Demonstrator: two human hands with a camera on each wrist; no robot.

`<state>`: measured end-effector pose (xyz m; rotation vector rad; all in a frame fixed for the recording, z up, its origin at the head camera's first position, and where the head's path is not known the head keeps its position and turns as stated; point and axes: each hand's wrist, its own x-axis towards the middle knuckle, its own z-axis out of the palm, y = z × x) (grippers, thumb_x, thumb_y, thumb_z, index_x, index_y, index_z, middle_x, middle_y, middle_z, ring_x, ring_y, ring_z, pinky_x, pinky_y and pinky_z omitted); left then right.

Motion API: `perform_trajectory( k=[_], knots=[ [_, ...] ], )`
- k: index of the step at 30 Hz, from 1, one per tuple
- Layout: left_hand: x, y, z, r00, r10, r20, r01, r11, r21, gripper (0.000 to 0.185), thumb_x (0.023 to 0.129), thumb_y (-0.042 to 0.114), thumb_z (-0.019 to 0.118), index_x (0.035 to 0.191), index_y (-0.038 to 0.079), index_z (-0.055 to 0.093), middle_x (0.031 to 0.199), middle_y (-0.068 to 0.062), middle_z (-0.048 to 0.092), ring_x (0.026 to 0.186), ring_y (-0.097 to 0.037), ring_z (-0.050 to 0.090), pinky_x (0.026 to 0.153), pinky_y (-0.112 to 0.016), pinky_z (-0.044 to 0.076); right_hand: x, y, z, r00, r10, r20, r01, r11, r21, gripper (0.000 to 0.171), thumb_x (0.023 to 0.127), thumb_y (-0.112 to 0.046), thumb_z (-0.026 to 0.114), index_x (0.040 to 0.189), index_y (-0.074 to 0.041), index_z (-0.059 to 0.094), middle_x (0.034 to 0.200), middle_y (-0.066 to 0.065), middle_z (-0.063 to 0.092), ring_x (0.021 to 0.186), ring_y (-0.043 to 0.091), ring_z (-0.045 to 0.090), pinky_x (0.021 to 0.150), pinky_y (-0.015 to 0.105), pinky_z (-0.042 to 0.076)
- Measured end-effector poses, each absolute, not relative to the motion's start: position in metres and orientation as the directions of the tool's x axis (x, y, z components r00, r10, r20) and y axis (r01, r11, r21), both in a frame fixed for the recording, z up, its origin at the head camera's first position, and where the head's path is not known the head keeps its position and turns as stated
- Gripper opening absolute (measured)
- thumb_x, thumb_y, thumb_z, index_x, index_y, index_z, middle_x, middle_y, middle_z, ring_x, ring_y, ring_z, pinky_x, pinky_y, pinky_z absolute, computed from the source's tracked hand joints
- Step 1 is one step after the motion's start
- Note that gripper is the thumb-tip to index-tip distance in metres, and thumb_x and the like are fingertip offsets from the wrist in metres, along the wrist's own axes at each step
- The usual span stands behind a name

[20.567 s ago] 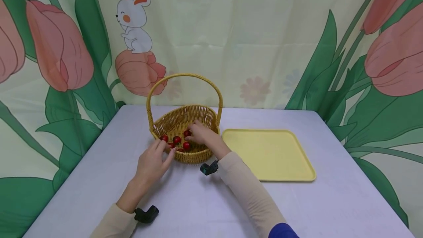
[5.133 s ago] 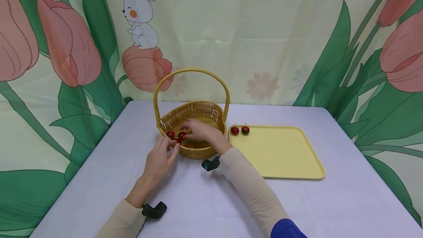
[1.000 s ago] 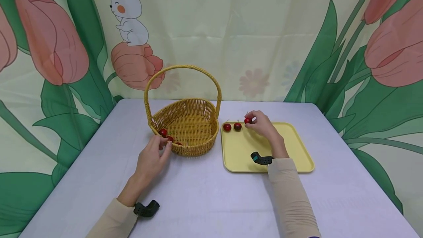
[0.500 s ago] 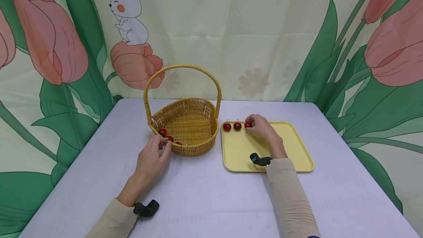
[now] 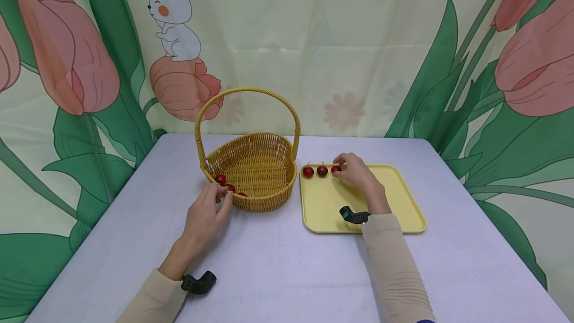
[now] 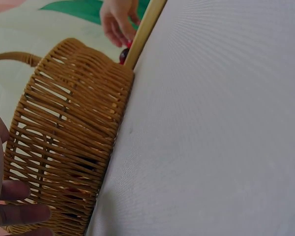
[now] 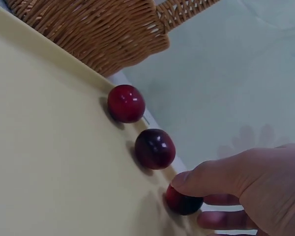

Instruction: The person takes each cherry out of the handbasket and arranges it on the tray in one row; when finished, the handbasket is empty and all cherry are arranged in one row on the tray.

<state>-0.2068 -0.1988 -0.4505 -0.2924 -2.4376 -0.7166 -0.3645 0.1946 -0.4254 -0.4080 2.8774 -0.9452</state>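
Small glossy dark-red cherry (image 7: 183, 202) sitting on the yellow tray (image 5: 385, 213) — right hand (image 5: 356, 173) is pinching it between thumb and fingertips (image 7: 214, 219), 3rd in the row.

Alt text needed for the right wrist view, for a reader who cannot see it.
A right hand pinches a dark red cherry at the far edge of a pale yellow tray. Two more cherries, one dark and one brighter red, sit in a row beside it along the tray's rim, with a woven wicker basket just beyond.
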Motion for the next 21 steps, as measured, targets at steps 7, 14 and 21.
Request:
perform_trajectory(
  k=[7,14,21],
  knots=[
    [-0.207,-0.199,-0.450,-0.803,0.050,0.594,0.363,0.831,0.421,0.019,0.099,0.023,0.061,0.107,0.006,0.059,0.096,-0.006,0.060,0.082,-0.018,0.059,0.064,-0.034,0.053,-0.360,0.196,-0.411,-0.959,-0.277,0.052,-0.253,0.764,-0.594,0.042,0.092,-0.017,0.069,0.130,0.000,0.060,0.132,0.024,0.054,0.107,0.037,0.058,0.091,0.048,0.049],
    [-0.207,-0.199,-0.451,-0.803,0.045,0.594,0.360,0.831,0.423,0.020,0.098,0.024,0.061,0.107,0.006,0.060,0.096,-0.006,0.060,0.082,-0.018,0.059,0.064,-0.034,0.053,-0.355,0.191,-0.399,-0.952,-0.287,0.105,-0.295,0.773,-0.562,0.043,0.094,-0.018,0.066,0.131,0.001,0.058,0.133,0.024,0.054,0.102,0.033,0.058,0.086,0.045,0.050],
    [-0.206,-0.198,-0.449,-0.814,0.040,0.580,0.348,0.832,0.432,0.021,0.099,0.024,0.060,0.108,0.006,0.060,0.096,-0.006,0.061,0.083,-0.019,0.060,0.065,-0.035,0.053,-0.347,0.184,-0.383,-0.950,-0.282,0.133,-0.307,0.768,-0.562,0.041,0.096,-0.024,0.064,0.130,-0.003,0.058,0.133,0.020,0.054,0.101,0.031,0.059,0.086,0.045,0.051]
  ],
)
